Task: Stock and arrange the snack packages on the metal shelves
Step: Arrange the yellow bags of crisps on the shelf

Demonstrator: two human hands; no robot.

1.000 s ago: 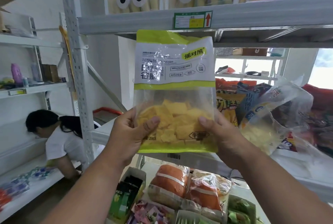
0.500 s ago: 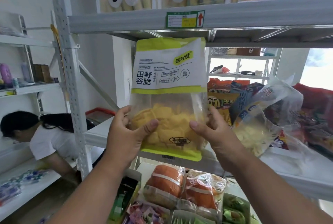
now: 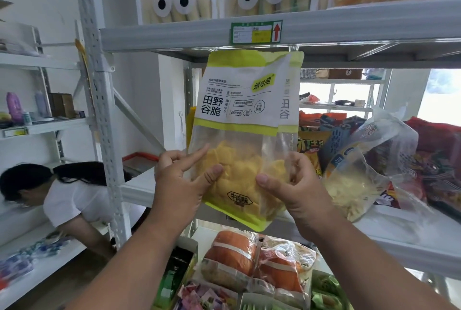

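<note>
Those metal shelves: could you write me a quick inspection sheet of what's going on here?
Surface: grey metal shelf overhead; white shelf below it.
Job's things: yellow chip bag, held upright in front of the white shelf's opening.
Clutter: leaning clear bag and piled snack packs on the white shelf; googly-eye packs above; orange packs below.
Grippers: left hand and right hand both pinch the bag's lower part.
Cables: nothing seen.
Surroundings: another person bending at left shelving.
</note>
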